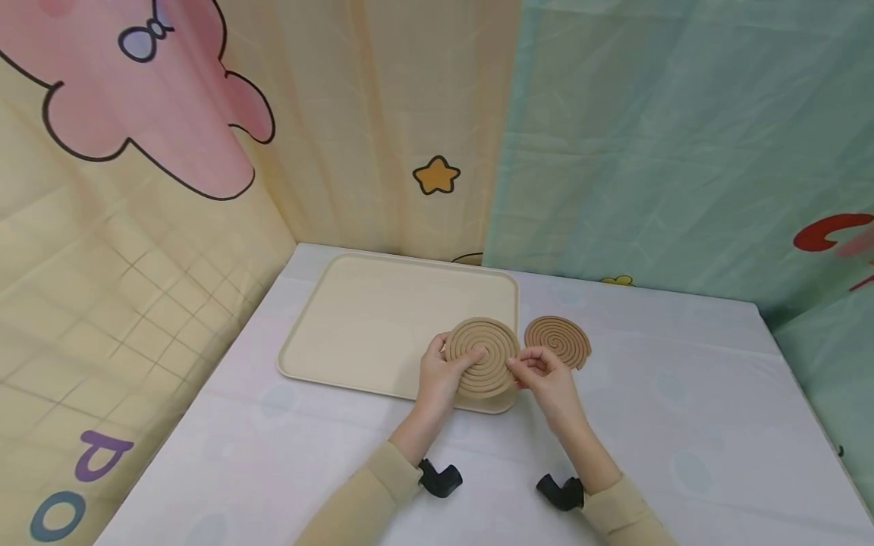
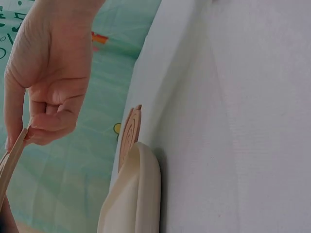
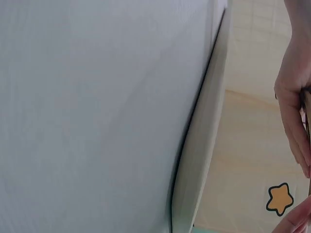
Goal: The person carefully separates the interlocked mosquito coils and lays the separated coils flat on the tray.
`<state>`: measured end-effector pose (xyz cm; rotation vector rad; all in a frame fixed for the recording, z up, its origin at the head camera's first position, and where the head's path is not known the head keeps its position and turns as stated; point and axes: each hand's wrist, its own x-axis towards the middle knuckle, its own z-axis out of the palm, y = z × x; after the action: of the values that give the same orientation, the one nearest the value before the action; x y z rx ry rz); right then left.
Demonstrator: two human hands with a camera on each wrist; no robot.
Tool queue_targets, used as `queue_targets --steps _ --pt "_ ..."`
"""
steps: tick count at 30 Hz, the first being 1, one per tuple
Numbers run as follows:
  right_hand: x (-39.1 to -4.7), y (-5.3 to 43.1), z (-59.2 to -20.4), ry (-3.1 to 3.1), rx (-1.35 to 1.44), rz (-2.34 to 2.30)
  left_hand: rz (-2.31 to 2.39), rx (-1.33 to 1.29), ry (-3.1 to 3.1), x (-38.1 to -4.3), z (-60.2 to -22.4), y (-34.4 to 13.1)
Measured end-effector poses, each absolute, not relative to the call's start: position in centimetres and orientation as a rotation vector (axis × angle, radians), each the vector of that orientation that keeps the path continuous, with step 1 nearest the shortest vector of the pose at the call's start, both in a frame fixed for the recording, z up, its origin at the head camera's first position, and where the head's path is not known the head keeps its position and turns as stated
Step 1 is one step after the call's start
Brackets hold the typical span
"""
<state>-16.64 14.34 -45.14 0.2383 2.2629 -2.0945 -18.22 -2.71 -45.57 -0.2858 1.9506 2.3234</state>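
A light tan mosquito coil (image 1: 497,364) is held up over the tray's near right corner, its spiral face showing in the head view. My left hand (image 1: 439,373) grips it from the left, thumb across the spiral and fingers mostly hidden behind. At the coil's right edge, my right hand (image 1: 548,377) pinches the rim between thumb and fingertips. The left wrist view shows the coil (image 2: 12,162) nearly edge-on beneath the right hand (image 2: 56,92). A darker brown mosquito coil (image 1: 556,339) lies on the table just beyond the right hand.
A cream rectangular tray (image 1: 382,322) rests on the table to the left and behind the hands. White cloth (image 1: 683,425) covers the table. Printed curtains (image 1: 614,136) stand along the back and sides. Black wrist mounts (image 1: 442,481) sit at both cuffs.
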Motion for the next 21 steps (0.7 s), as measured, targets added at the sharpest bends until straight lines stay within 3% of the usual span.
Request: queue_targets --steps 12,21 --pt "-15.3 12.0 -45.8 2.139 0.323 -2.228 2.694 -0.47 1.634 -17.4 -46.0 -1.5" --pt "-15.3 13.1 -45.3 2.337 0.272 -2.093 2.396 -0.278 1.988 -17.6 -45.8 -2.6"
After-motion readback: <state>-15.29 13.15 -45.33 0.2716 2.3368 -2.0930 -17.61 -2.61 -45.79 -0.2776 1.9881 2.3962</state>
